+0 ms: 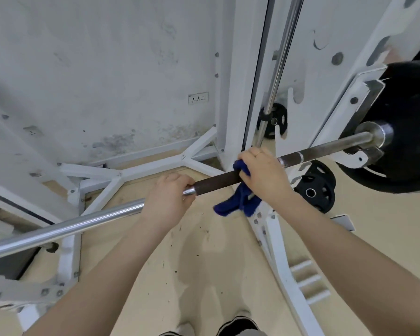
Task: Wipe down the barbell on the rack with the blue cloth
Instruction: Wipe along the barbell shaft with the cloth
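Observation:
The barbell (216, 181) runs across the view from lower left to upper right, shiny on the left, dark and knurled in the middle, resting on the white rack (364, 158) at the right. My left hand (169, 198) grips the bar where the shiny part meets the dark part. My right hand (262, 174) grips the blue cloth (238, 202) wrapped round the dark section; the cloth's loose end hangs below the bar. A black weight plate (407, 151) sits on the bar's right end.
White rack uprights (238, 81) and base struts (141, 170) stand ahead against a scuffed white wall. A chrome guide rod (280, 61) rises behind the bar. Loose black plates (315, 190) lean near the rack's foot. My shoes (238, 324) show on the beige floor below.

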The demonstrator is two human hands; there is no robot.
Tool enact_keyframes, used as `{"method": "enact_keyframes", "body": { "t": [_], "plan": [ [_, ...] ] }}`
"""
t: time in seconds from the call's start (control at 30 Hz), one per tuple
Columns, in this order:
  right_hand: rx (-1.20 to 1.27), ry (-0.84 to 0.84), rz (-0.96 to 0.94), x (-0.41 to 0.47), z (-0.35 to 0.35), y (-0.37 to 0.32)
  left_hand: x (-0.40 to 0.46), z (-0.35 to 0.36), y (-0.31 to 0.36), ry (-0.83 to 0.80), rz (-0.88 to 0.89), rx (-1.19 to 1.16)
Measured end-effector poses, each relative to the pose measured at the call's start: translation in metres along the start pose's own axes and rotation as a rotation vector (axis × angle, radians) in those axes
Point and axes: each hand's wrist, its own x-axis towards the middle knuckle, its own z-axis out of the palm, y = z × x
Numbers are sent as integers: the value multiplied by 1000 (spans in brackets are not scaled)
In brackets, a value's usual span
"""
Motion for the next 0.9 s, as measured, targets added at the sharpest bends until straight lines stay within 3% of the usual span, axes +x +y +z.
{"method": "enact_keyframes", "body": {
  "t": [0.07, 0.17, 0.3, 0.43, 0.6, 0.67, 0.73, 0.9],
  "plan": [
    [29, 86, 186, -1, -3, 9, 1, 0, -2, 17, 13, -17],
    [74, 118, 245, 3, 6, -25, 3, 0, -2, 24, 5, -66],
    [172, 67, 46, -5, 30, -89, 7, 1, -7, -13, 41, -98],
    [31, 68, -114, -5, 26, -77, 8, -3, -11, -59, 80, -140],
    [-92, 208, 220, -13, 13, -23, 9, -2, -15, -43, 113, -50],
    [-77, 292, 306, -14, 19, -28, 9, -2, -15, -43, 121, -41],
    [-24, 272, 339, -9, 28, -50, 10, -2, -15, -37, 140, -35],
    [51, 244, 32, -24, 40, -85, 10, -4, -15, -65, 173, -36]
  ]
}}
